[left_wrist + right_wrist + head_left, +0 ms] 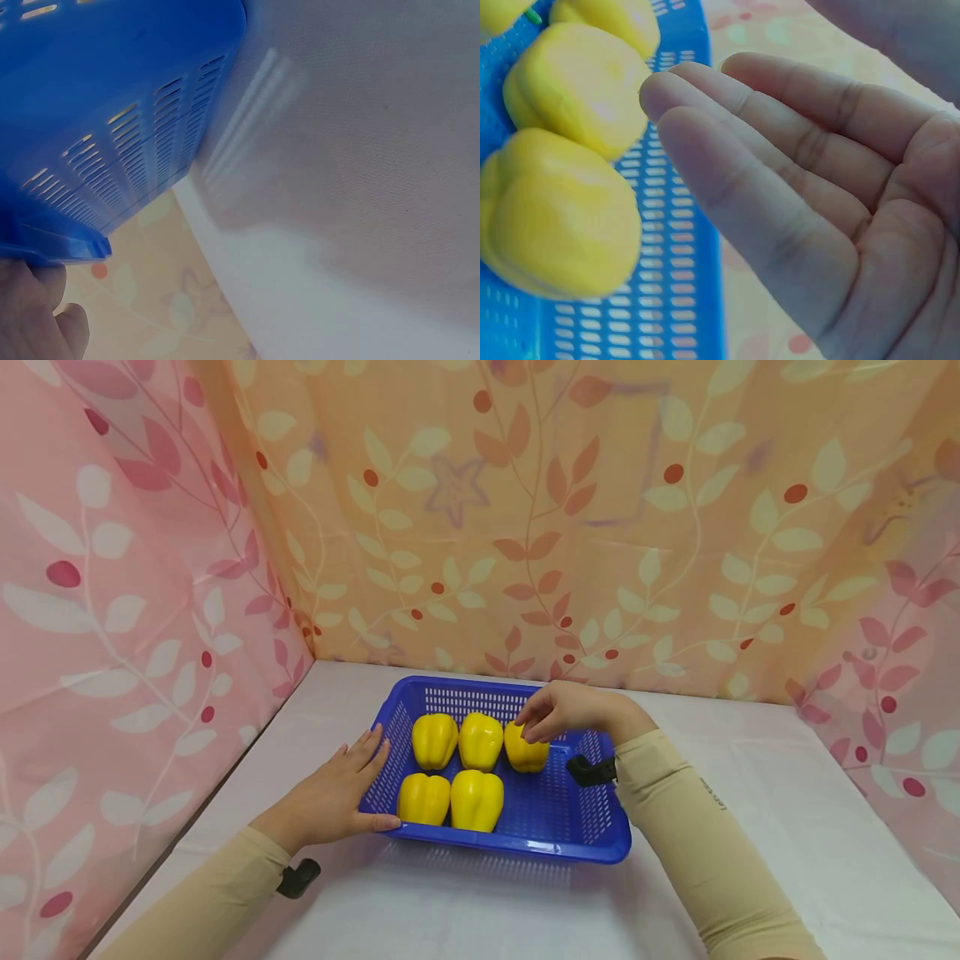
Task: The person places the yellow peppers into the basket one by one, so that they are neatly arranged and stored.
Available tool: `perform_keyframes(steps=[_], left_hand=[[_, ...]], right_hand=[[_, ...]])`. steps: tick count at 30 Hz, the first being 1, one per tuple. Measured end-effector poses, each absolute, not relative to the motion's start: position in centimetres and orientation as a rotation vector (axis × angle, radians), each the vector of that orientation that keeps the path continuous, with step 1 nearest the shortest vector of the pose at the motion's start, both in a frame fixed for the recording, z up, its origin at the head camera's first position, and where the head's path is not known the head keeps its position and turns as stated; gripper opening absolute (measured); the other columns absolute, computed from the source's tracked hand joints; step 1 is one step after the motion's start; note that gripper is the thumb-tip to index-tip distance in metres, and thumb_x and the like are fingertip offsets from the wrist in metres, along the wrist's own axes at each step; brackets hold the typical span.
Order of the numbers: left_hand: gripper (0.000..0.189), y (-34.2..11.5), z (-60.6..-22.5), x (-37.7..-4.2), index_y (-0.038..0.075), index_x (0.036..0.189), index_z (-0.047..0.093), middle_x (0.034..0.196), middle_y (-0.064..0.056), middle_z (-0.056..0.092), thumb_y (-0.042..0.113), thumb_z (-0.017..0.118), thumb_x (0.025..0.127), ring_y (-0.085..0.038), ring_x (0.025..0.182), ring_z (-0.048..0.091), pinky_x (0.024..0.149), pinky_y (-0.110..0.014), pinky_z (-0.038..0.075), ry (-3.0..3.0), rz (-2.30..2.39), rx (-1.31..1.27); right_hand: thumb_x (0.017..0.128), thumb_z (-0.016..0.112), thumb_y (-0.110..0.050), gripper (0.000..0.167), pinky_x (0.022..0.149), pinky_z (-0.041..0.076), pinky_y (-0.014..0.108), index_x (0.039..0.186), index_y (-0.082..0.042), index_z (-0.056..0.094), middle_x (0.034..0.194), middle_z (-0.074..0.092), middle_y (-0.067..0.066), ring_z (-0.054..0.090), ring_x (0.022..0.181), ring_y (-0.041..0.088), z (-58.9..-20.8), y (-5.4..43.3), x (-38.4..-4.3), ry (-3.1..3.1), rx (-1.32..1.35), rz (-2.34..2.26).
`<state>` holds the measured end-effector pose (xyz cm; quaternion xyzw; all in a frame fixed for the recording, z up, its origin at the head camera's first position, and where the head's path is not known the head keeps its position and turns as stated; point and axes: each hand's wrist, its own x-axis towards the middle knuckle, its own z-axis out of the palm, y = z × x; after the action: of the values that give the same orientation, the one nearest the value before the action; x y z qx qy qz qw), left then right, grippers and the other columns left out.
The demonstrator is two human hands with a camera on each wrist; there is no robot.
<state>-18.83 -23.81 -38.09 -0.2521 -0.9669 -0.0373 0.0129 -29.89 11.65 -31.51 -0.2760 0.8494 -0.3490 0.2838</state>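
Note:
A blue plastic basket [536,802] with slotted walls holds several yellow bell peppers. Three stand in a back row, the rightmost pepper [527,756] partly behind my right hand [562,708]. Two more, including a front pepper [477,802], sit by the near wall at the left. My right hand hovers over the back rim with loosely bent fingers, holding nothing; in the right wrist view its fingers [757,195] are apart from the nearest pepper [566,217]. On the basket's left corner rests my left hand [330,793], fingers spread along the side rim and thumb on the front rim.
The basket stands on a white-covered table [465,918]. Behind it hangs an orange leaf-patterned curtain [465,543], with a pink curtain [135,610] on the left side. Inside the basket, the bare floor shows at the right. Black wrist mounts [592,770] sit at both cuffs.

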Motion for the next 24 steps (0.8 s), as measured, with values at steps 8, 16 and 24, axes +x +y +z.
perform_keyframes(steps=[8,16,24], left_hand=[[0.110,-23.8,-38.0,-18.8,0.000,0.144,0.022,0.152,-0.017,0.007,0.081,0.037,0.071,-0.033,0.139,0.010,0.108,-0.052,0.016,-3.008,-0.113,-0.791],[0.110,-23.7,-38.0,-18.8,0.001,0.144,0.022,0.152,-0.016,0.006,0.082,0.036,0.070,-0.032,0.139,0.010,0.108,-0.053,0.016,-3.028,-0.110,-0.772],[0.110,-23.6,-37.9,-18.8,0.001,0.144,0.021,0.152,-0.017,0.006,0.082,0.036,0.071,-0.033,0.139,0.010,0.108,-0.053,0.016,-3.031,-0.109,-0.780]], right_hand=[[0.081,0.070,-0.020,0.036,0.083,0.051,0.038,0.112,-0.003,0.063,0.105,0.064,0.018,0.063,0.093,0.027,-30.6,14.4,-29.8,2.271,-0.688,-1.059],[0.081,0.070,-0.022,0.036,0.085,0.050,0.038,0.112,-0.005,0.063,0.107,0.064,0.014,0.064,0.092,0.023,-30.0,17.4,-29.7,2.309,-0.597,-1.138],[0.084,0.066,-0.015,0.037,0.087,0.049,0.039,0.115,0.005,0.058,0.108,0.063,0.018,0.060,0.102,0.035,-30.2,20.6,-30.0,2.281,-0.615,-1.240]])
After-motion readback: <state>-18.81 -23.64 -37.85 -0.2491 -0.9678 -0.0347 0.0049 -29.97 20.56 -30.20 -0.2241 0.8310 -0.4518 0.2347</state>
